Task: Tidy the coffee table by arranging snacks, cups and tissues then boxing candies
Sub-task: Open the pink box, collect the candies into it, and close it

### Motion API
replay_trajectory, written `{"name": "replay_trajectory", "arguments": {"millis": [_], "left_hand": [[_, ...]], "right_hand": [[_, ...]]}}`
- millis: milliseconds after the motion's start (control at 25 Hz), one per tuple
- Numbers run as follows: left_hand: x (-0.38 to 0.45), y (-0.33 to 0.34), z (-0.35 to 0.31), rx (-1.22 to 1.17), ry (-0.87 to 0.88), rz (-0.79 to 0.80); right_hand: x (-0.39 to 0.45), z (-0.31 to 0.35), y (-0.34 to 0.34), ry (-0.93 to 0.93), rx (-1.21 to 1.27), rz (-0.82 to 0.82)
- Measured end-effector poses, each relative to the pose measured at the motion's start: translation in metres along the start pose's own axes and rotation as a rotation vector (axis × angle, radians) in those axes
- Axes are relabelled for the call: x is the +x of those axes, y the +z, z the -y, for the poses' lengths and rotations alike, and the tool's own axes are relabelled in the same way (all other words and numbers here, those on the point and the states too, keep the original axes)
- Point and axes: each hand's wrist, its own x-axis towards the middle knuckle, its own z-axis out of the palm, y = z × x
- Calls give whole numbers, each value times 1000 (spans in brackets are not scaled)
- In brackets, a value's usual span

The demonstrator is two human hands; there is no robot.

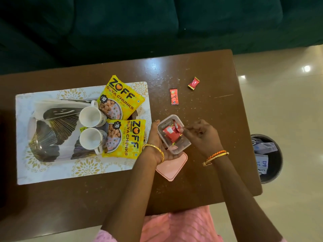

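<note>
Fingers (182,130) at box (185,145) rim, candies (174,96) apart beyond

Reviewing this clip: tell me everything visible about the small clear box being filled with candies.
The clear box is a small, rounded-rectangle container of see-through plastic, open, with red wrapped candies inside. It sits tilted, held from below and at its near side by the left hand, above the brown table. The right hand has its fingertips at the box's rim on a candy. A pink lid lies flat on the table beneath it.
</note>
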Motion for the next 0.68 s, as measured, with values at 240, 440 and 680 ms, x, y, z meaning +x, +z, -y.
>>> {"name": "replay_trajectory", "arguments": {"millis": [240, 440, 680], "left_hand": [[3, -5, 0, -43, 9, 8], [5, -5, -1, -64, 11, 10], [4, -11, -4, -21, 44, -1]], "right_hand": [[57, -3, 5, 202, 145, -257], [122, 17, 43, 172, 34, -277], [141, 13, 64, 285, 14, -242]]}}
